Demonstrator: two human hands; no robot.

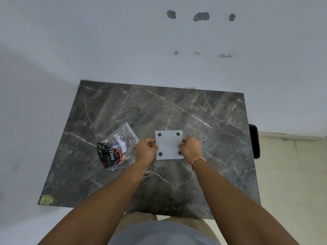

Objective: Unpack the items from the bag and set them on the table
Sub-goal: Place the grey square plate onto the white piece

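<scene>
Head cam: L hand [145,149] & R hand [190,147] pinched white square pad [169,145], 4 black feet up, beside bag [115,147]. Next prob.: lower onto table [203,121].

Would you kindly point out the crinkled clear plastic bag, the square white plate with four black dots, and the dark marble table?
Crinkled clear plastic bag [116,147]: head view, on its printed middle.
Square white plate with four black dots [169,145]: head view, on its centre.
Dark marble table [203,110]: head view, on bare top.
</scene>
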